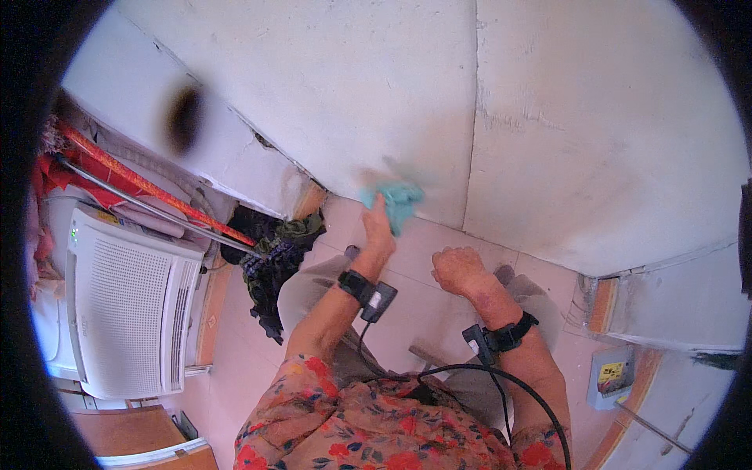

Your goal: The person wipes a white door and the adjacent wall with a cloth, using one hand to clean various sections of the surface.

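Observation:
My left hand (pixel 378 227) reaches forward, closed on a teal cloth (pixel 401 202). The cloth is bunched and a little blurred, close to the lower part of a white wall panel (pixel 376 102) with brownish smudges. Whether the cloth presses on the panel I cannot tell. My right hand (pixel 460 270) is curled into a loose fist over the pink tiled floor, apart from the wall, and nothing shows in it. Both wrists wear black straps with small boxes and cables.
At left stand a white appliance with a perforated front (pixel 129 305) and a red pole (pixel 149 180) leaning beside a dark mop head (pixel 270 258). A grey box with a yellow label (pixel 611 380) sits by the right wall. A wooden cabinet (pixel 133 431) is at lower left.

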`<move>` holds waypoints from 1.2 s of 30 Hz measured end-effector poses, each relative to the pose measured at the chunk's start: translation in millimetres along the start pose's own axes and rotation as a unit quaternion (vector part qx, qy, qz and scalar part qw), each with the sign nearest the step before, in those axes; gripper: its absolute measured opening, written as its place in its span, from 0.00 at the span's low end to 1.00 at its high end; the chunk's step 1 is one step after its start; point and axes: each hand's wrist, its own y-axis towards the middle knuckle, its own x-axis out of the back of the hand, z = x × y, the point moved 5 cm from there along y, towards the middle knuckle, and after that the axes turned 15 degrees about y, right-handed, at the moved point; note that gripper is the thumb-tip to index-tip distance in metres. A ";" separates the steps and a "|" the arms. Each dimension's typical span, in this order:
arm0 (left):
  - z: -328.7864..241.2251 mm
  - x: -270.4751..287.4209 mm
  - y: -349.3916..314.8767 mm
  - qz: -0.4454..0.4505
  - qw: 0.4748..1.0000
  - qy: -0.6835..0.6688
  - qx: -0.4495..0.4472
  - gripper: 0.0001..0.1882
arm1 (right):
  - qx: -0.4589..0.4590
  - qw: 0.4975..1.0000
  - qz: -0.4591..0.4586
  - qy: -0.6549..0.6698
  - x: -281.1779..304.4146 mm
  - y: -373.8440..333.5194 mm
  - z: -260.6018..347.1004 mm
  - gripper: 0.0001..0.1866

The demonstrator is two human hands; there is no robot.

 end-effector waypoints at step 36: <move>-336.3 151.6 156.4 -0.383 0.848 0.115 -0.346 0.28 | -0.014 0.984 0.169 -0.062 -28.3 7.2 1.3 0.14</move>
